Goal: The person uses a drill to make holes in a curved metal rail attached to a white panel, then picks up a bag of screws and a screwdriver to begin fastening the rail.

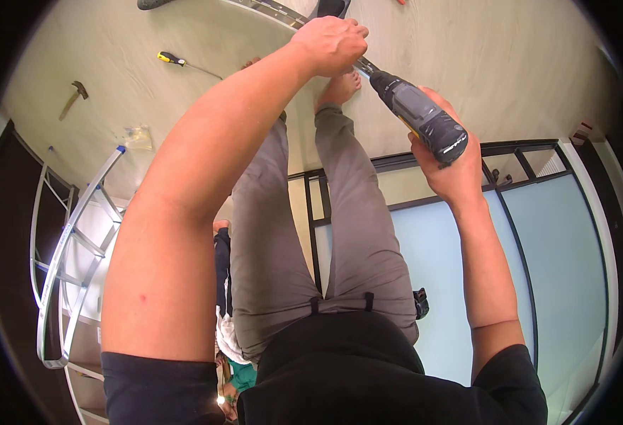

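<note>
Gripping the drill (419, 115) in our right hand (460, 170), metal strip (276, 12) in our left hand (330, 44), we risked slipping if either tilted.

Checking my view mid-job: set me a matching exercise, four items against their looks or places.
1. Drill
2. Hammer
3. Screwdriver
4. Ladder

A. Yellow-and-black-handled
B. Gripped in the right hand
C. Silver and blue-tipped, at picture left
D. Brown-handled, on the floor

Pairs: 1-B; 2-D; 3-A; 4-C
</note>
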`<state>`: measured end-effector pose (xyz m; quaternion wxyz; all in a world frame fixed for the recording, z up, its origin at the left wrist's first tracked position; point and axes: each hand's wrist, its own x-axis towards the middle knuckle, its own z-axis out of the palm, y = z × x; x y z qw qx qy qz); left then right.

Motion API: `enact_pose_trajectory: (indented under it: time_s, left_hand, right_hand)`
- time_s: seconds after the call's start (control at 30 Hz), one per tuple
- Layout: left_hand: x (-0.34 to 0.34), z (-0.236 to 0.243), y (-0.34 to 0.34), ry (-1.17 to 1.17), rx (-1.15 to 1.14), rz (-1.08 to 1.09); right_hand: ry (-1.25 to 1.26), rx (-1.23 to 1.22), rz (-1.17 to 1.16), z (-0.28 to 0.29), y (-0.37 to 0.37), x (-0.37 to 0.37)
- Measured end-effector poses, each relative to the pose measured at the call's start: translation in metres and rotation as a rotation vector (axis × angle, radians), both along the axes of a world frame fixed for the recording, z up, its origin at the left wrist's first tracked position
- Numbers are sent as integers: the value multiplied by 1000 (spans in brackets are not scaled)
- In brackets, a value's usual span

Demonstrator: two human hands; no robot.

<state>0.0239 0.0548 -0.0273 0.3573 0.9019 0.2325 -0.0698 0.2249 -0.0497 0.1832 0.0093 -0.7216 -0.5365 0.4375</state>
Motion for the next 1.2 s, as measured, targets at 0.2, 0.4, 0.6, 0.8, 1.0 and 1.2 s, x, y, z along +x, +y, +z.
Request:
enact_pose_trajectory:
  time_s: [0.2, 0.4, 0.6, 0.8, 1.0, 1.2]
  left_hand:
    - [2, -1, -5, -18, 51, -16]
    - [2, 8, -11, -28, 40, -41]
    - [2, 19, -9, -42, 21, -41]
    - [4, 19, -9, -16, 27, -50]
    - [13, 23, -9, 11, -2, -40]
    - [7, 25, -14, -3, 31, -50]
  right_hand:
    - [9, -97, -51, 7, 0, -1]
    - [18, -102, -65, 9, -6, -1]
    - [38, -53, -87, 9, -11, 1]
    - [182, 11, -200, 22, -41, 9]
    - [226, -3, -356, 33, -88, 33]
    - [164, -55, -578, 19, -143, 47]
